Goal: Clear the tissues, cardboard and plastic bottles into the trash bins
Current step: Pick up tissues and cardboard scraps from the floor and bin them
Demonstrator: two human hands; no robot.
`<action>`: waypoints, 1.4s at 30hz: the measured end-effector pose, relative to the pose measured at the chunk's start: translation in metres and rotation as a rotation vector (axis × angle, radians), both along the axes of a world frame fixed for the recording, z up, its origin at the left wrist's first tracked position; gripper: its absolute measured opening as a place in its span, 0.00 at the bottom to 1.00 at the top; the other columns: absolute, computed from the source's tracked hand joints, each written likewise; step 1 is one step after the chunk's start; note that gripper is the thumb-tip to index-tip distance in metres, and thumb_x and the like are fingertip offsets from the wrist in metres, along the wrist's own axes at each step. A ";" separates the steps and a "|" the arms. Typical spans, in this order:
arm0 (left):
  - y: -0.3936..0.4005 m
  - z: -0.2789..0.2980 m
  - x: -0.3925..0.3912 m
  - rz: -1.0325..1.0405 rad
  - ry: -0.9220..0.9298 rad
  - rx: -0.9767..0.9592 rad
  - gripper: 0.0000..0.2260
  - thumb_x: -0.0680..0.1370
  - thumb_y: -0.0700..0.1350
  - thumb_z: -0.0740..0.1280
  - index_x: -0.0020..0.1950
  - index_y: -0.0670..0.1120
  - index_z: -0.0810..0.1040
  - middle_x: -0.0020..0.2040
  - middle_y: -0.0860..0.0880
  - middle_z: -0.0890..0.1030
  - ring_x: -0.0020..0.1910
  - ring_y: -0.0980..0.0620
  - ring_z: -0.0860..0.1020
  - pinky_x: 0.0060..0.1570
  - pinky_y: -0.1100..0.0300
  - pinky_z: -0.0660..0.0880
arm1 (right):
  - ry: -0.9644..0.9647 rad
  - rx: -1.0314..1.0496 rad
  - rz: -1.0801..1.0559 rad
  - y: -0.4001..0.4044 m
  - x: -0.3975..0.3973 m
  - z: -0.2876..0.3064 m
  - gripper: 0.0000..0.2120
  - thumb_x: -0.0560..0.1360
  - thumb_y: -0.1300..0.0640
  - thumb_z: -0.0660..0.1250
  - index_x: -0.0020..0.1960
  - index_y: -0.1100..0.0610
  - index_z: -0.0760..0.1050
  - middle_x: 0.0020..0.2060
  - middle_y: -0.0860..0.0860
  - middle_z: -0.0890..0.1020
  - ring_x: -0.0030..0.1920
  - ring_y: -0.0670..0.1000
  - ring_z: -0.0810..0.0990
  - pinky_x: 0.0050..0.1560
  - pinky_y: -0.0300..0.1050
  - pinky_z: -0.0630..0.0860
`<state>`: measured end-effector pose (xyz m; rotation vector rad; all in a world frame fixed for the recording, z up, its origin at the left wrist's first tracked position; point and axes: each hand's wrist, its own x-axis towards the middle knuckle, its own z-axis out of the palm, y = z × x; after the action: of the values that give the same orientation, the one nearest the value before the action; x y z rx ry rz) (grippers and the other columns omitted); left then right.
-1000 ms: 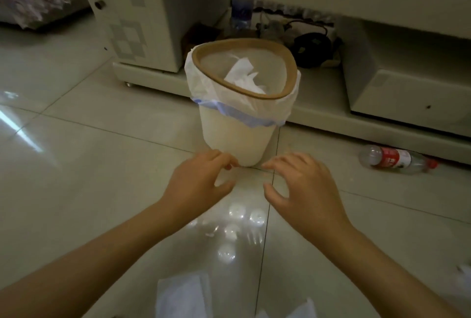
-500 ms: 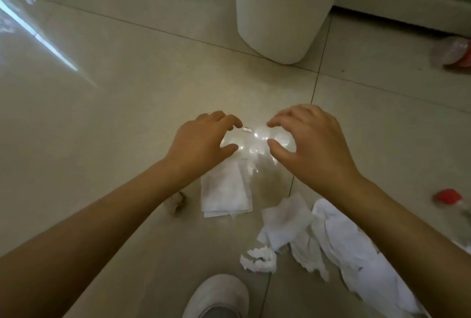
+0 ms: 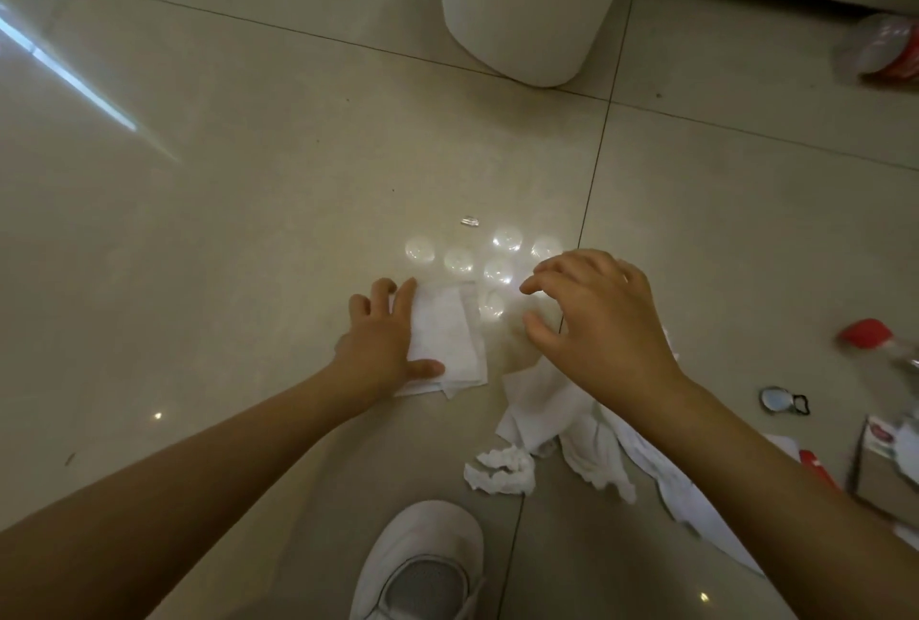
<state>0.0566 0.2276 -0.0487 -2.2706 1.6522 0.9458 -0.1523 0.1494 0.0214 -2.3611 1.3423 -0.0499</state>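
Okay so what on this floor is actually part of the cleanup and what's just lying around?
Part of the job:
flat tissue under the left hand
loose tissue pile
crumpled tissue
two plastic bottles
cardboard box
trash bin

Just lying about:
white shoe
small metal ring item

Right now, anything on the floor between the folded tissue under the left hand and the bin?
Nothing visible blocks it. The left hand rests on the folded tissue; between it and the bin lie bare floor tiles with light reflections and one tiny clear scrap.
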 end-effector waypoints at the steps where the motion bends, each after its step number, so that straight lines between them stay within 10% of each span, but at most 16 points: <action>1: -0.003 -0.001 -0.004 -0.028 0.011 -0.028 0.47 0.69 0.59 0.73 0.77 0.49 0.48 0.72 0.46 0.53 0.67 0.43 0.58 0.60 0.51 0.70 | -0.006 0.002 -0.006 0.000 -0.001 -0.001 0.13 0.74 0.49 0.63 0.55 0.49 0.78 0.58 0.46 0.78 0.64 0.51 0.71 0.67 0.58 0.62; 12: -0.035 -0.004 -0.022 -0.040 0.210 -0.241 0.25 0.73 0.36 0.64 0.69 0.50 0.65 0.62 0.45 0.69 0.56 0.45 0.72 0.47 0.57 0.68 | 0.089 0.105 -0.045 0.018 -0.015 -0.014 0.16 0.74 0.48 0.64 0.61 0.49 0.75 0.59 0.47 0.76 0.62 0.51 0.70 0.62 0.52 0.66; 19: -0.026 -0.005 -0.015 0.058 -0.065 -0.207 0.47 0.64 0.68 0.71 0.75 0.54 0.52 0.73 0.49 0.57 0.71 0.45 0.57 0.61 0.40 0.68 | 0.314 0.365 0.010 0.056 -0.011 -0.041 0.43 0.63 0.30 0.68 0.70 0.47 0.57 0.68 0.51 0.60 0.63 0.56 0.66 0.56 0.52 0.73; 24: -0.014 -0.013 -0.017 0.060 -0.086 -0.164 0.50 0.63 0.70 0.70 0.76 0.52 0.48 0.74 0.49 0.54 0.72 0.45 0.56 0.62 0.39 0.66 | 0.374 0.369 0.055 0.069 -0.003 -0.054 0.49 0.60 0.33 0.73 0.71 0.48 0.52 0.71 0.54 0.53 0.63 0.59 0.66 0.53 0.49 0.73; 42: -0.020 -0.010 -0.025 -0.044 0.191 -0.350 0.17 0.77 0.36 0.60 0.64 0.47 0.70 0.56 0.49 0.74 0.52 0.50 0.69 0.47 0.55 0.72 | 0.113 0.263 -0.117 0.036 -0.023 -0.079 0.10 0.77 0.60 0.63 0.58 0.55 0.71 0.54 0.52 0.73 0.47 0.51 0.75 0.44 0.45 0.74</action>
<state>0.0320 0.2078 -0.0591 -2.4066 2.0849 0.9527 -0.1757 0.1857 -0.0581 -2.0919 1.4424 0.2159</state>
